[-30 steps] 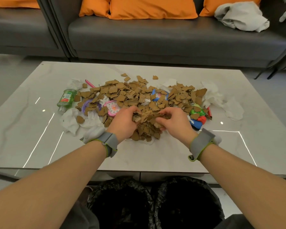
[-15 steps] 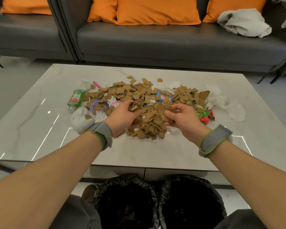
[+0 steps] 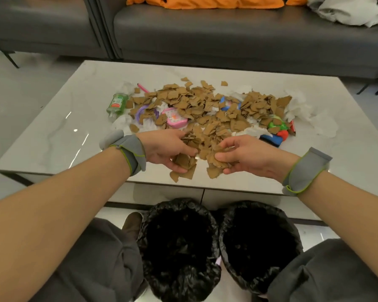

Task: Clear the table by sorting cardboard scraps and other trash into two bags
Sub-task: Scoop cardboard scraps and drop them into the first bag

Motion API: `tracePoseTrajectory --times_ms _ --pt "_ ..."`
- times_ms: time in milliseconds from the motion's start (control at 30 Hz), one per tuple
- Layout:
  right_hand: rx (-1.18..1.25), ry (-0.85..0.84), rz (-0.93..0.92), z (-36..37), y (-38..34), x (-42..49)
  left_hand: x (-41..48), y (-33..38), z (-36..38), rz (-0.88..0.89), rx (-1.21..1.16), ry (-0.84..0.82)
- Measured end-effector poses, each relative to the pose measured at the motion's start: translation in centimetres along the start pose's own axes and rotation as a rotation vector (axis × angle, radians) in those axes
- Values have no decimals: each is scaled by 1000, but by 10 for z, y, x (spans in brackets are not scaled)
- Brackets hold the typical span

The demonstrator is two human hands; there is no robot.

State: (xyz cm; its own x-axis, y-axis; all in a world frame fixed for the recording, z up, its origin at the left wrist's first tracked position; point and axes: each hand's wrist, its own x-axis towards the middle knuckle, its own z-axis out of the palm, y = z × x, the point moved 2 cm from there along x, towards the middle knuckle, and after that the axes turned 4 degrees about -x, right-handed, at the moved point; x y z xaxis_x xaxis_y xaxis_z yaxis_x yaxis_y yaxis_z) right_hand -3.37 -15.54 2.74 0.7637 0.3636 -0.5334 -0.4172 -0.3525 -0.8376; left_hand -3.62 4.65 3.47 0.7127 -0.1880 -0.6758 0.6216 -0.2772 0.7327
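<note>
Left hand (image 3: 165,149) grip clamped on cardboard scraps (image 3: 183,163); right hand (image 3: 249,156) grip likewise, above table (image 3: 52,140) near edge

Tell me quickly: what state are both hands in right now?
Left hand: closed, gripping a handful of cardboard scraps.
Right hand: closed, gripping another handful of scraps.

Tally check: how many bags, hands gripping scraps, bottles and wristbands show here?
Bags: 2, left bag, right bag
Hands gripping scraps: 2, left hand, right hand
Bottles: 1, green bottle
Wristbands: 2, left wristband, right wristband
Total: 7
</note>
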Motion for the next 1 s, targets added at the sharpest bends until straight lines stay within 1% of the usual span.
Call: tracePoseTrajectory --times_ms 100,200,333,400,500,567,667,833,933,1000 --pt "-39 -47 75 15 21 -12 -5 -22 10 -87 134 -36" --pt "-101 -37 140 35 53 -25 -7 -47 23 -187 218 -69" --pt "-251 -55 158 65 88 -27 -5 -82 41 -286 361 -95" --pt "-300 -41 159 75 97 -21 -2 -93 45 -281 415 -70" --pt "-341 -14 175 89 111 -15 2 -107 46 -275 444 -3" --pt "-375 -10 191 95 119 -13 5 -114 45 -288 460 8" --pt "-397 -30 248 99 125 -12 4 -122 42 -333 498 -38" --pt "-361 -186 345 101 128 -13 1 -122 44 -401 573 -161" --pt "-362 -197 358 97 125 -9 2 -116 43 -370 596 -148" --pt "-350 -156 337 91 119 -6 4 -109 41 -335 615 -117"
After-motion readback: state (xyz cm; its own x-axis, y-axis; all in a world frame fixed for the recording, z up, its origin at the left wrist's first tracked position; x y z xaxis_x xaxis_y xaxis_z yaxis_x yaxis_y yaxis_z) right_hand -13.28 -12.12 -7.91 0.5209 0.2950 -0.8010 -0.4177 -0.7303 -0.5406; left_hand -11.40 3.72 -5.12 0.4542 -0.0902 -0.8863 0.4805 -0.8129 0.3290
